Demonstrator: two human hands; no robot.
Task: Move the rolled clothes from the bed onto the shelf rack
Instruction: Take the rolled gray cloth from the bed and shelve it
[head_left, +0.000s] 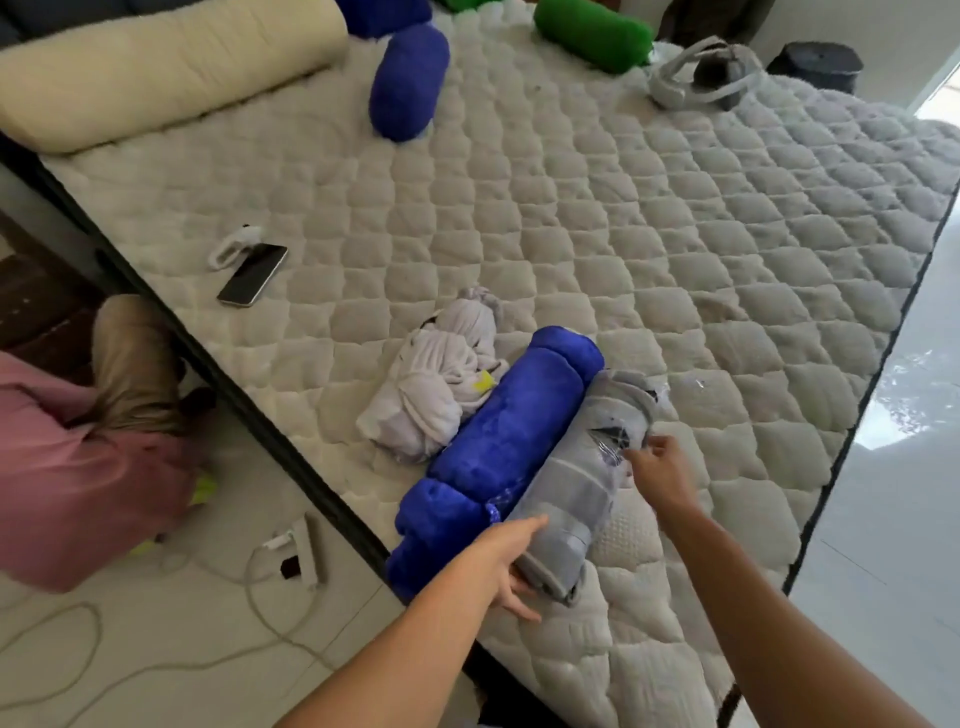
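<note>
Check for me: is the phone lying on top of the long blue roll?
No, the phone lies flat on the bare mattress near its left edge, well apart from the long blue roll.

Three rolled clothes sit side by side near the mattress (571, 218) front corner. Grey striped roll (576, 483): lying flat, dark printed patch near its far end, pressed against the big blue fleece roll (498, 452) along its length. White roll (441, 384): loosely bundled, touching the blue one's other side. Farther back: small blue roll (409, 82), green roll (592, 32), well apart. No rack in view.
</note>
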